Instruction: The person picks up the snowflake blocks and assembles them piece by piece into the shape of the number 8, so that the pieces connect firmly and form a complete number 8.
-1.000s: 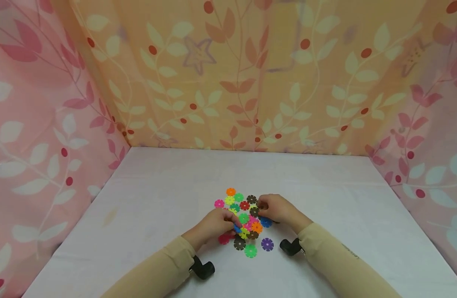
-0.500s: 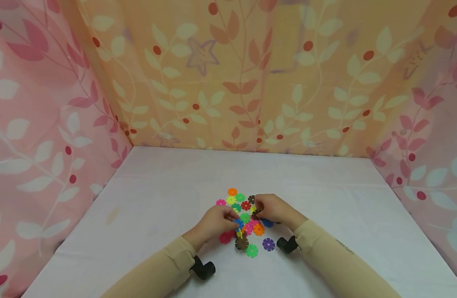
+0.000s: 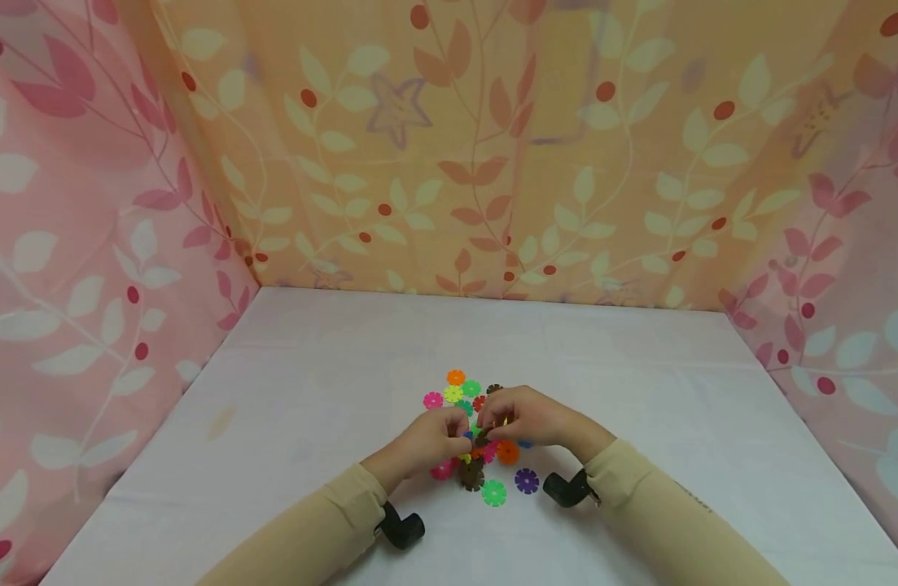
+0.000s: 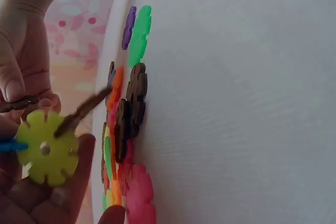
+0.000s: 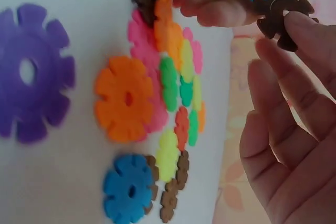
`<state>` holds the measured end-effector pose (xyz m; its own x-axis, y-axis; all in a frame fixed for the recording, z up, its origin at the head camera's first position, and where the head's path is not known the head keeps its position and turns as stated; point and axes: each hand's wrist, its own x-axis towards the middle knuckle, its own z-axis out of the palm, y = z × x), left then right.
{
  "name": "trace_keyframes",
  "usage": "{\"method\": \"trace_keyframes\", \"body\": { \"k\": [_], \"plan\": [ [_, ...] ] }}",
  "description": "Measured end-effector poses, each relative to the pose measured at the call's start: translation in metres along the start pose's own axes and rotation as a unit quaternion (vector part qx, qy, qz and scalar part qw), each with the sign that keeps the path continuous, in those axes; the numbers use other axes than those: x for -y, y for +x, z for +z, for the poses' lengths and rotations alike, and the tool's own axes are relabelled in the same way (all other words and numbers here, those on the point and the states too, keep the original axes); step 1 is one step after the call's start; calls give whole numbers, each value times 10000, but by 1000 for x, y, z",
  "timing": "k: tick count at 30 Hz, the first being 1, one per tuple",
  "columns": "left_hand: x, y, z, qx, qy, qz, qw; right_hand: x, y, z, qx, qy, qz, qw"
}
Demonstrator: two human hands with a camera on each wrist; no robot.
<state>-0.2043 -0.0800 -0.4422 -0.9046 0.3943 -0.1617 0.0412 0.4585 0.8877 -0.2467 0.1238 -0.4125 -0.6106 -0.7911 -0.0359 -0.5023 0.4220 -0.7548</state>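
My left hand (image 3: 427, 443) holds a small joined piece of notched plastic flower discs over the pile. In the left wrist view it includes a yellow disc (image 4: 58, 156), a blue disc (image 4: 10, 146) at one edge and a brown disc (image 4: 84, 109) at another. My right hand (image 3: 540, 419) pinches a separate brown disc (image 5: 272, 22) between thumb and finger, close by the left hand's piece. Whether the right hand's disc touches the blue one is unclear. In the head view the hands mostly cover both pieces.
Several loose discs lie on the white tabletop (image 3: 331, 350) under and around the hands. A purple disc (image 3: 527, 481) and a green disc (image 3: 494, 493) lie nearest the front. Patterned cloth (image 3: 449, 163) borders the table at the back and sides.
My right hand has picked a brown disc from the pile's right side and carried it left to my left hand. The left hand, with its joined discs, has stayed nearly in place.
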Motion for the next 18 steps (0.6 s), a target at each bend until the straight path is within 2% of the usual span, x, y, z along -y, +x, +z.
{"method": "trace_keyframes", "body": {
  "k": [3,10,18],
  "plan": [
    [1,0,1,120,-59,17,9999,-1,1,6,-21,-38,-148,9999],
    [1,0,-3,-78,-140,-55,9999,-3,1,10,-239,-234,-498,9982],
    [1,2,-10,191,-898,-437,9948,3,1,8,-284,-348,-757,9961]
  ]
}}
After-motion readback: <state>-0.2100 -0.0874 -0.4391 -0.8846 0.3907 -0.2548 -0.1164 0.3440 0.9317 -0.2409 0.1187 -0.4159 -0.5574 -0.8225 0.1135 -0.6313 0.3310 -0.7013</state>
